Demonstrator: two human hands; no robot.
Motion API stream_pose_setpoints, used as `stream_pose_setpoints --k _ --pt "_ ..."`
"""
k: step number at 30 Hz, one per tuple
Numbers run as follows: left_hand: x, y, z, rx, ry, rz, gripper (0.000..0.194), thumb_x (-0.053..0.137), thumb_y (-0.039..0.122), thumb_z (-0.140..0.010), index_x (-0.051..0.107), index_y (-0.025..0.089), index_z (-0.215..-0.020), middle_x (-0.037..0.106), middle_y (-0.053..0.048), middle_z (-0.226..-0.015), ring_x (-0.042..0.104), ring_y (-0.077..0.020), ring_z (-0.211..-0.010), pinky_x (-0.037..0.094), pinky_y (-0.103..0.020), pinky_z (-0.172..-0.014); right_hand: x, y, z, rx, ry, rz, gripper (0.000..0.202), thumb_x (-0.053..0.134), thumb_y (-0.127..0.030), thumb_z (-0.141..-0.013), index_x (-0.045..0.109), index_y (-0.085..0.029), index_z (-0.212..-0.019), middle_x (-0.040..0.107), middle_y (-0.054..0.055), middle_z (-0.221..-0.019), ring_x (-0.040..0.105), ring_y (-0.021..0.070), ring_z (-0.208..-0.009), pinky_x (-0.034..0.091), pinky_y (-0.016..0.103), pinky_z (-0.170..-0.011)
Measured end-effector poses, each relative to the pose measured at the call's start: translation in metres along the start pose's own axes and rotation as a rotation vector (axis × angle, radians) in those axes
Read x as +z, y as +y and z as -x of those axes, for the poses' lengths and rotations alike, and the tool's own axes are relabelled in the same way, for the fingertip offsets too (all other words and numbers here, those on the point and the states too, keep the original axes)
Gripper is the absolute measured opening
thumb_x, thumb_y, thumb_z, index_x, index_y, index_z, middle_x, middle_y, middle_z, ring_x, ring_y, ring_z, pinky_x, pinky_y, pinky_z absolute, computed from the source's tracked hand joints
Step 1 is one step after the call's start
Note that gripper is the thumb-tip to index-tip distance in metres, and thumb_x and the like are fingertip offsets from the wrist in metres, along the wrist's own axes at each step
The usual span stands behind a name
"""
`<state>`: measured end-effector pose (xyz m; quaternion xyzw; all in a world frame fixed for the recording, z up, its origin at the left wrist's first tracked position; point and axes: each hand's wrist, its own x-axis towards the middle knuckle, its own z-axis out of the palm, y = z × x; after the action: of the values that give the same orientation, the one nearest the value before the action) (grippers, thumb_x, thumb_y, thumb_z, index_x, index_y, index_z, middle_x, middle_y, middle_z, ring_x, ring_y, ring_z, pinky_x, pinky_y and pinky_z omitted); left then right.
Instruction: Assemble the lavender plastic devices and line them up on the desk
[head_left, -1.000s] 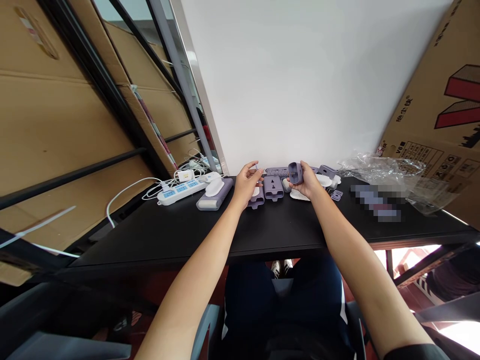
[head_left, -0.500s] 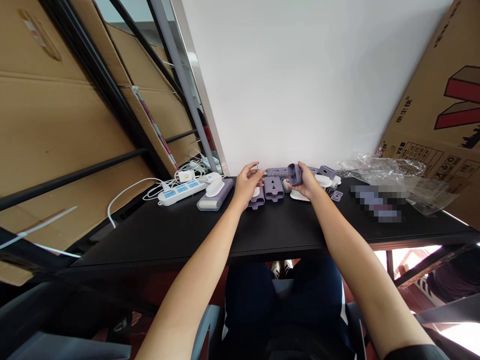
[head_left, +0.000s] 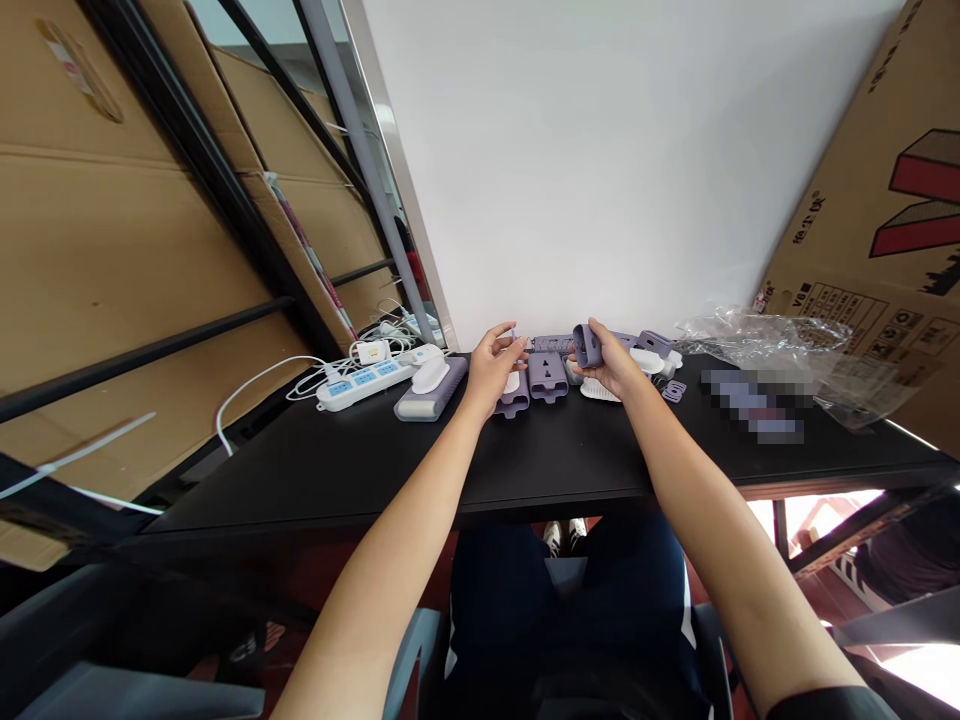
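My right hand (head_left: 611,365) grips a hollow purple-grey housing (head_left: 586,346), raised above the black desk (head_left: 555,460). To its left, my left hand (head_left: 496,365) is over the parts with thumb and fingers bent toward each other; whether anything small is between the fingertips is hard to make out. Beneath it lies a purple housing (head_left: 514,402), partly hidden by the hand. A second purple housing with socket slots (head_left: 548,378) lies between my hands. A white ribbed part (head_left: 598,390) rests under my right hand.
At the left are a white power strip with blue sockets (head_left: 367,382), white cables and a purple-and-white device (head_left: 431,390). More purple pieces (head_left: 655,343) lie at right, near a small slotted plate (head_left: 673,391). Clear plastic wrap (head_left: 787,345) and a cardboard box (head_left: 862,290) stand farther right.
My right hand has shifted slightly left and up with the purple housing, which has turned a little. My left hand has barely moved.
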<state>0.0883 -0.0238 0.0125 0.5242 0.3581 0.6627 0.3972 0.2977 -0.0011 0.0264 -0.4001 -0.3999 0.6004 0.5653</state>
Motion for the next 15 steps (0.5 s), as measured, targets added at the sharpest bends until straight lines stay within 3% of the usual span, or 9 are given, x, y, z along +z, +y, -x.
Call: stream_pose_setpoints --k 10,15 --pt "-0.0036 -0.0024 -0.004 -0.009 0.006 0.092 0.058 0.089 0.04 -0.074 0.066 0.022 -0.124 0.072 -0.003 -0.098 0.074 -0.0157 -0.086 0.063 -0.03 -0.076 0.0103 0.0077 0.0045 -0.127 -0.046 0.01 0.026 0.06 -0.051 -0.103 0.055 -0.025 -0.098 0.07 0.0 -0.084 0.069 0.0146 -0.065 0.062 0.027 -0.054" --pt "-0.0034 -0.0004 -0.0017 -0.037 -0.091 0.101 0.057 0.088 0.041 -0.076 0.065 0.022 -0.125 0.075 -0.005 -0.104 0.075 -0.0172 -0.091 0.064 -0.031 -0.079 0.0087 0.0053 0.0036 -0.229 -0.023 -0.041 0.034 0.061 -0.061 -0.099 0.055 -0.027 -0.103 0.072 -0.001 -0.093 0.069 0.0132 -0.067 0.061 0.025 -0.051"
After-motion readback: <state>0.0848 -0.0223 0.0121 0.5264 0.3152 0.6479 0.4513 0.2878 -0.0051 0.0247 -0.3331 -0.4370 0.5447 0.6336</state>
